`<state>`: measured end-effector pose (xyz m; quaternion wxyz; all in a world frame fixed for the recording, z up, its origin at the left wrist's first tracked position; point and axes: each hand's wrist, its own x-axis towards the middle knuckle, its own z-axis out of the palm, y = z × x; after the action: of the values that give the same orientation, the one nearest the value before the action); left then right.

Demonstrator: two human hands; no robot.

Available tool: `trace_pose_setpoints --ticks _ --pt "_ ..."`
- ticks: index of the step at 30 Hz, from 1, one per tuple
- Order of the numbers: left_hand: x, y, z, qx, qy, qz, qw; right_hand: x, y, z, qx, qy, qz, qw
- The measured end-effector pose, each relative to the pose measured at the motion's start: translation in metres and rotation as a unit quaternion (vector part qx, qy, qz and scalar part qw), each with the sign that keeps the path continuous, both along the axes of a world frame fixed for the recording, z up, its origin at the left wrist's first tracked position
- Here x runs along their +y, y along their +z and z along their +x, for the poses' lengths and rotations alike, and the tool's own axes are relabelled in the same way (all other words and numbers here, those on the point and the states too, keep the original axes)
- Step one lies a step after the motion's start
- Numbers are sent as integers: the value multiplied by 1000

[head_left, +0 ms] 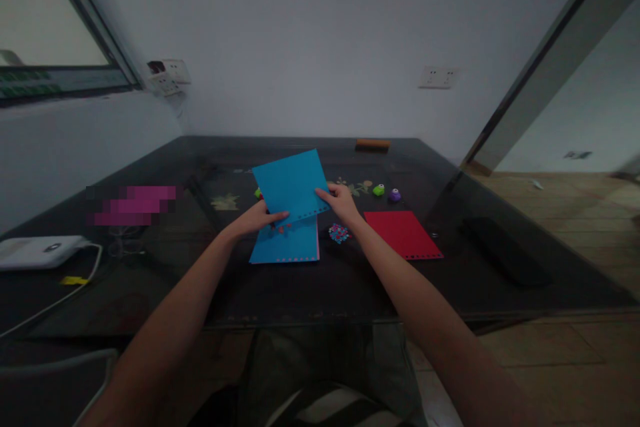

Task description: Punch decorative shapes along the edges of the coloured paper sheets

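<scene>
Both hands hold up a blue sheet of paper (290,183) with a row of punched holes along its near edge. My left hand (260,217) pinches its lower left part, thumb on top. At its right edge my right hand (340,200) grips it the same way. Beneath it on the table lies another blue sheet (287,250), also punched along the near edge, with a pinkish layer showing at its right side. A small heap of colourful bits (339,233) sits just right of that stack. To the right of my right forearm is a red punched sheet (403,233).
A green figure (379,190) and a purple figure (395,195) stand behind the red sheet. An orange-brown bar (373,145) lies at the back. A black case (505,250) is at right; a white device (43,252) with a cable and a blurred pink item (137,205) are at left.
</scene>
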<state>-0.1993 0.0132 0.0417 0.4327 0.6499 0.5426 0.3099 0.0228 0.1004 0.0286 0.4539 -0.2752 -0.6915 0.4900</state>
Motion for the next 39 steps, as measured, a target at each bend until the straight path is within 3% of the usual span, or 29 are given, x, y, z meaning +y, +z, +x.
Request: trace_pose_setpoints --ticks 11,39 --pt "3 -2 -2 0 -9 6 1000 0 1 1 -6 3 -25 1000" --pt "2 -2 -4 8 -9 24 1000 -2 3 1 -41 -23 25 999"
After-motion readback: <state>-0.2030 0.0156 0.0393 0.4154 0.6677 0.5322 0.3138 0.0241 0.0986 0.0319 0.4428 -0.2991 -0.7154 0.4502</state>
